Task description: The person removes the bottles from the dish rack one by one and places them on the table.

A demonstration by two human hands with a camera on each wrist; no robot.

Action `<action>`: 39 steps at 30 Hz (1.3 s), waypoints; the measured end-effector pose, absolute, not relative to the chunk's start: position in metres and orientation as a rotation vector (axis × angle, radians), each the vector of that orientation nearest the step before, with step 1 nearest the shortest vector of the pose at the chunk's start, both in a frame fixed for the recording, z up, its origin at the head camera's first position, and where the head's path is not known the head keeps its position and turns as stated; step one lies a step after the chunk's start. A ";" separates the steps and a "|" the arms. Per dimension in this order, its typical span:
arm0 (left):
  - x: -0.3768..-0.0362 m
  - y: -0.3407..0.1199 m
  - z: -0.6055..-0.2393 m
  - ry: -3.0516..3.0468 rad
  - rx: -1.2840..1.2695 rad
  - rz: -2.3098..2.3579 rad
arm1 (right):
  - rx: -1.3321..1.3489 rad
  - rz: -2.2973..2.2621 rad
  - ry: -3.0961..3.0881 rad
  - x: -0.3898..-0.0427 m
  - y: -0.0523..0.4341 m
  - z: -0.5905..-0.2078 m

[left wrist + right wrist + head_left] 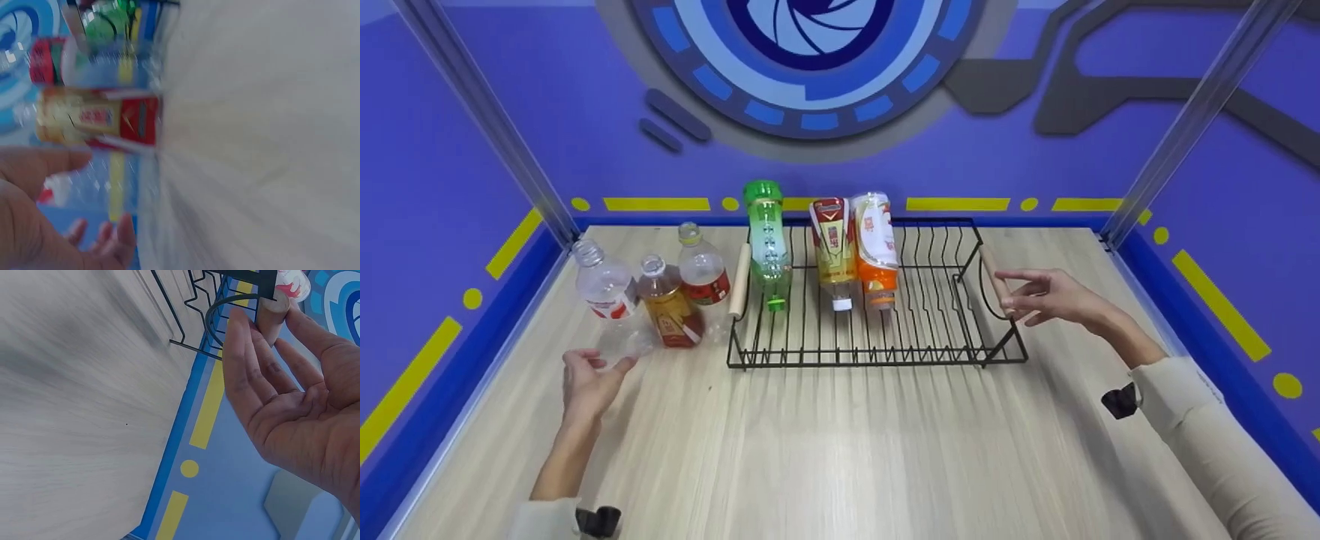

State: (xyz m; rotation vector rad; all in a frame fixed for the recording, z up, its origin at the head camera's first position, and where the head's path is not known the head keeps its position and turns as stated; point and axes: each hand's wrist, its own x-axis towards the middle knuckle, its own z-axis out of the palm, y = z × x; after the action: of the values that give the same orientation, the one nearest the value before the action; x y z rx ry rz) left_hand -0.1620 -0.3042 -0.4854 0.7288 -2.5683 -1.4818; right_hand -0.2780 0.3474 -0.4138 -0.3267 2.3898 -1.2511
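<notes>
Three bottles lie side by side in the wire rack (877, 352), caps toward the person, so its bars stop them from rolling: a green bottle (767, 240), a yellow bottle (832, 251) and an orange bottle (876, 247). Three more stand on the table (840, 450) at nine o'clock of the rack. The left hand (585, 379), fingers loosely spread, reaches under the clear bottle (607, 300), which leans left. The right hand (1046, 296), fingers straight and slightly apart, rests against the rack's wooden handle (996, 281), probably to steady the rack.

Three bottles (660, 289) stand left of the rack (877, 330); three bottles lie in it.
</notes>
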 end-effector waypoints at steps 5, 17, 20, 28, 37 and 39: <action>-0.147 -0.271 -0.464 -2.713 0.536 -1.464 | -0.332 -1.232 2.408 -0.278 0.347 -0.413; -0.155 -0.219 -0.453 -2.750 -0.201 -1.693 | -0.346 -1.259 2.383 -0.285 0.331 -0.427; -0.155 -0.220 -0.458 -2.763 -0.175 -1.760 | -0.345 -1.283 2.355 -0.291 0.324 -0.430; -0.161 -0.221 -0.464 -2.755 -0.190 -1.876 | -0.402 -1.133 2.456 -0.293 0.316 -0.411; -0.173 -0.213 -0.465 -2.772 -0.307 -1.967 | -0.554 -0.872 2.770 -0.314 0.264 -0.370; -0.176 -0.209 -0.466 -2.789 -0.334 -1.980 | -0.551 -0.863 2.773 -0.319 0.253 -0.366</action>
State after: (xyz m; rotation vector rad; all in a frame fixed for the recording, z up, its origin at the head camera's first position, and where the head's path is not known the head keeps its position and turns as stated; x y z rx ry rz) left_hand -0.1762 -0.2092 -0.4656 -0.3344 -2.7887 -1.9804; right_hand -0.3187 0.2529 -0.3661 -0.5512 2.7733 -0.8631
